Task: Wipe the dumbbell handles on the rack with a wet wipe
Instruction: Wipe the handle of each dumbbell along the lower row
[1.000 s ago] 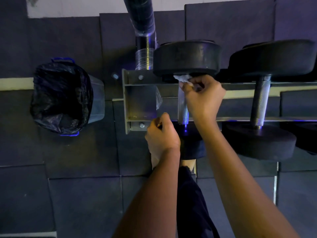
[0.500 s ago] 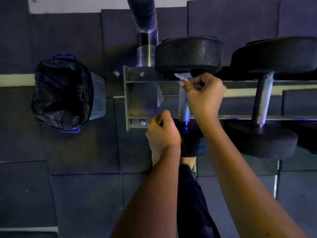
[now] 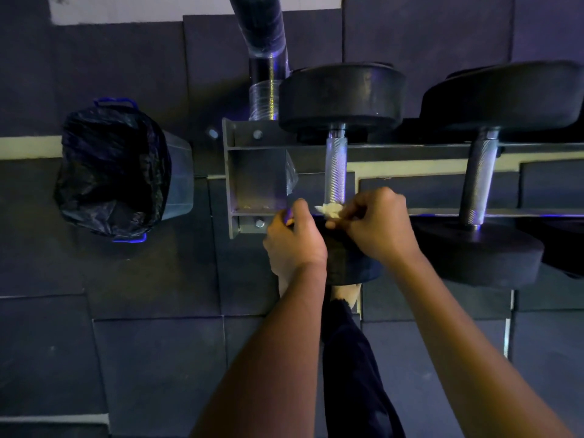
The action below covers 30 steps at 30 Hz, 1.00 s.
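Though half hidden — wet wipe (image 3: 328, 210) pinched in right fingers (image 3: 355, 208), left fingers (image 3: 299, 210) clenching plate (image 3: 347, 263); bin (image 3: 110, 169) leftward.

— How many dumbbells?
— Two: first dumbbell (image 3: 336, 172) at twelve o'clock, second dumbbell (image 3: 478, 181) at two o'clock.
— And besides?
— One wet wipe (image 3: 330, 210), one bin (image 3: 120, 169) at nine o'clock, one rack (image 3: 256, 181), two hands: left hand (image 3: 294, 245), right hand (image 3: 376, 229).

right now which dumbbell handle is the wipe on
The left dumbbell's handle, the one nearer the bin: the right hand pinches the wet wipe at its near end. The other handle is bare.
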Each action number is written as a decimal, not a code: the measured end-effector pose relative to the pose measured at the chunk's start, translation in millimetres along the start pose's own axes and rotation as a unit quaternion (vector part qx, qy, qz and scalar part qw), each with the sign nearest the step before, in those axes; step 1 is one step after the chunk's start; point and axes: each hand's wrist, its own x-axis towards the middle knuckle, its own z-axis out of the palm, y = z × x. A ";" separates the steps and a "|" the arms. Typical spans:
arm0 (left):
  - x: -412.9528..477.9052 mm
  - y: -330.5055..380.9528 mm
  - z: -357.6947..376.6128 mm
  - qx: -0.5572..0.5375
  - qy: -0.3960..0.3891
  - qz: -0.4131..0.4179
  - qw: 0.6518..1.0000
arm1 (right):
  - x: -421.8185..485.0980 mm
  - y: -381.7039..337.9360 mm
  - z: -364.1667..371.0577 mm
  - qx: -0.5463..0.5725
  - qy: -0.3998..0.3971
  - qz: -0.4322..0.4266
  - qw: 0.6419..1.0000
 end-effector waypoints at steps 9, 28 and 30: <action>-2.4 0.8 -0.4 -0.012 -0.008 0.006 1.000 | 6.6 6.7 -4.7 0.112 0.002 0.105 0.988; -0.8 -1.7 -0.4 -0.009 -0.022 0.026 0.999 | 58.0 -28.6 -9.0 0.140 0.206 -0.010 0.969; 0.4 -2.3 0.0 -0.006 -0.019 0.022 1.000 | 47.2 -22.4 -3.7 0.110 0.178 -0.006 0.978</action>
